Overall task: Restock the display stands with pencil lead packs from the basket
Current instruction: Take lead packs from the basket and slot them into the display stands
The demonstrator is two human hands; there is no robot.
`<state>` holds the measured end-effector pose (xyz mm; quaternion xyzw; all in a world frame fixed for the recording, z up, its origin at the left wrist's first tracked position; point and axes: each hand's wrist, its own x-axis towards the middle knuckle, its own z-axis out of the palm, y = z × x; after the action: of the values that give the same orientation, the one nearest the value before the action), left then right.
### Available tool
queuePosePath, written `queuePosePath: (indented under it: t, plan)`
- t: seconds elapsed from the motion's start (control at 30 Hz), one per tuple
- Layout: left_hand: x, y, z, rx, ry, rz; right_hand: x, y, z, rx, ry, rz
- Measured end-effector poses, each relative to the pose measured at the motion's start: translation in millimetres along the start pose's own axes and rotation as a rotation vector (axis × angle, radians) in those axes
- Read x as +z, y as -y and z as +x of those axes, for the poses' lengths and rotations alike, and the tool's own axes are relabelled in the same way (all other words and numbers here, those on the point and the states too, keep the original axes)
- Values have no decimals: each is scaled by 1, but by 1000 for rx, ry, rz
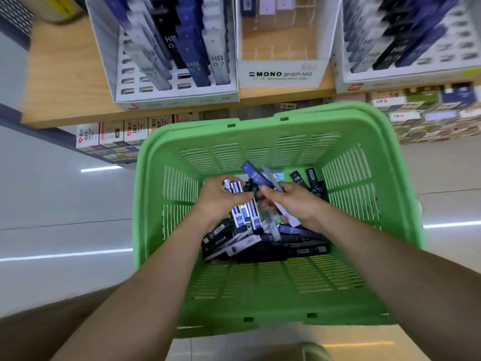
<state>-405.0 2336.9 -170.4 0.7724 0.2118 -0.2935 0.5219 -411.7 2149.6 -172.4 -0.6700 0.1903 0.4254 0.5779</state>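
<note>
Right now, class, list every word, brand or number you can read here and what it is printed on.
"MONO graph MG": middle display box.
"HB 07": white pack in the left stand.
"HB 07": blue pack in the right hand.
"HB 07": black pack in the basket.
"DIY": lower-shelf boxes.
Striped packs in the left hand, other print: too blurred.

We are in a shop: a shopping basket (pixel 260 136) around our right hand (pixel 294 201), full display stands (pixel 166 97) beyond it.
</note>
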Motion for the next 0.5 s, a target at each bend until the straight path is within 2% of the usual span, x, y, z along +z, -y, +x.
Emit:
queuePosePath:
  t: [0.07,0.17,0.27,0.37,0.5]
  plan:
    - [2,-10,-9,-24,22,-149,6,11,-10,1,34,64]
    - [7,-22,-24,-18,-63,-275,13,21,-30,-9,65,163]
    - [12,-35,-39,24,-171,-318,18,33,-54,-30,118,234]
    - [15,-52,-56,89,-210,-326,21,46,-75,-67,162,335]
    - [6,-80,-79,207,-237,-270,21,71,-105,-156,141,263]
